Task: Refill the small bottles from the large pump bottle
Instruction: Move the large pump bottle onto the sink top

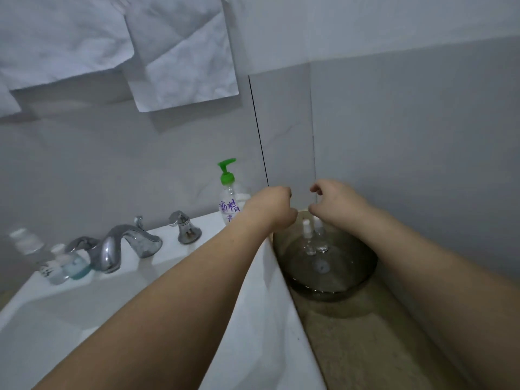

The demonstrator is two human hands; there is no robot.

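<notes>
1. A white sink fills the lower left, a chrome faucet on its back ledge.
2. A dark glass bowl sits right of the sink on a beige ledge.
3. The large pump bottle, green-topped, stands at the sink's back corner.
4. The left hand and right hand hover above the bowl, fingers curled, apparently holding nothing.
5. Two small bottles stand upright in the bowl.
</notes>
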